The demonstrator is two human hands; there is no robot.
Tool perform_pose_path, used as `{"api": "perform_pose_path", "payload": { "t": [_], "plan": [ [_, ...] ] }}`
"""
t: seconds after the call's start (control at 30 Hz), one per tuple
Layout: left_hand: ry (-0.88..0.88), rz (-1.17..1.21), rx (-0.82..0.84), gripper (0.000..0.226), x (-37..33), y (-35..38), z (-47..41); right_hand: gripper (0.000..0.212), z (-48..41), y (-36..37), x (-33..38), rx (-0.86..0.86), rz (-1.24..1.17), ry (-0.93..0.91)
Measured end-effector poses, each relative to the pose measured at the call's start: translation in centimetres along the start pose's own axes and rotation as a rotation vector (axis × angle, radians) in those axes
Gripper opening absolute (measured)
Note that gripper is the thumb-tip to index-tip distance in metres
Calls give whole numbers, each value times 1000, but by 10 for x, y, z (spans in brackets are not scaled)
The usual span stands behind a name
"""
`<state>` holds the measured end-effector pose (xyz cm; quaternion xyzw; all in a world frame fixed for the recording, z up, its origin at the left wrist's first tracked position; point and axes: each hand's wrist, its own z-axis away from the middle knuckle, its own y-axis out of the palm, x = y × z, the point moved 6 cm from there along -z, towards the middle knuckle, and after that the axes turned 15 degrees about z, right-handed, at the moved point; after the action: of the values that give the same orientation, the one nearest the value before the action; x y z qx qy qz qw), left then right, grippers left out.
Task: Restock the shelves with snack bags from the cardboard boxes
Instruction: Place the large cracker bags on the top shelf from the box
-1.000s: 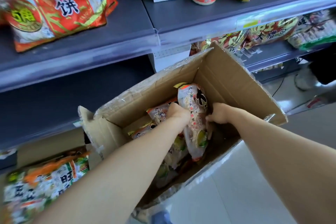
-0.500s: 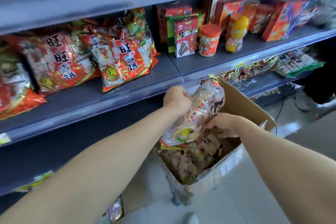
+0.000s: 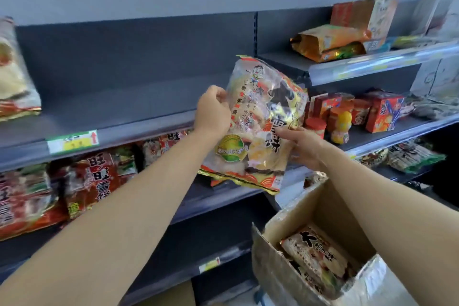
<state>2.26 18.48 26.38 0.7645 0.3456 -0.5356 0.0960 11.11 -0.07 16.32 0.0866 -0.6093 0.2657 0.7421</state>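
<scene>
I hold a clear snack bag (image 3: 258, 126) of rice crackers with black lettering upright in the air, in front of the shelves. My left hand (image 3: 213, 112) grips its left edge. My right hand (image 3: 301, 146) holds its lower right side from behind, thumb on the front. The open cardboard box (image 3: 320, 208) stands at the lower right, with more of the same bags (image 3: 315, 256) inside. Just beyond the held bag runs a dark grey shelf (image 3: 119, 107), mostly bare, with one bag (image 3: 15, 74) at its far left.
Red snack bags (image 3: 94, 181) fill the shelf below on the left. Small red boxes and jars (image 3: 347, 114) stand on the right middle shelf. An orange pack and paper bag (image 3: 347, 35) sit on the upper right shelf. Flat packets (image 3: 412, 156) lie lower right.
Both hands have lifted the snack bag out of the box and up to the height of the mostly bare shelf. My view has risen from the box to the upper shelves.
</scene>
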Motion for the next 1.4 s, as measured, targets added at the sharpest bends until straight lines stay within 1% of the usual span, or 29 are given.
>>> {"api": "perform_pose_path", "payload": {
  "t": [0.1,0.13,0.2,0.27,0.37,0.4,0.53,0.63,0.77,0.93,1.0,1.07,1.2,1.3,1.4],
  "plan": [
    [61,5,-118,28,-16,-70,-15,25,-1,45,71,-36,6,-183],
    [71,17,-150,30,-20,-93,-20,28,-1,62,93,-37,-2,-236],
    [50,20,-198,32,-19,-136,-33,45,-5,94,130,-67,23,-314],
    [3,62,-237,35,-13,-178,-44,51,-9,126,163,-115,83,-412],
    [-78,131,-280,45,-4,-231,-56,63,-16,172,206,-145,136,-539],
    [-84,141,-280,44,-4,-244,-58,63,-21,187,218,-155,156,-580],
    [-92,133,-254,44,0,-289,-80,48,-45,239,260,-163,177,-694],
    [-105,35,-302,44,11,-315,-110,49,-74,270,284,-155,189,-761],
    [-191,33,-328,51,40,-333,-154,53,-130,302,299,-128,265,-747],
    [-280,65,-410,56,80,-345,-195,45,-196,341,301,-61,393,-694],
    [-318,113,-449,58,97,-350,-206,40,-216,355,298,-32,436,-682],
    [-327,142,-486,58,112,-355,-215,40,-231,366,295,-14,482,-678],
    [-278,92,-543,53,126,-360,-232,45,-249,382,293,28,534,-662],
    [-268,23,-507,57,128,-356,-240,54,-256,389,290,44,558,-656],
    [-275,-65,-466,61,126,-350,-240,59,-255,388,288,37,580,-653]
  ]
}}
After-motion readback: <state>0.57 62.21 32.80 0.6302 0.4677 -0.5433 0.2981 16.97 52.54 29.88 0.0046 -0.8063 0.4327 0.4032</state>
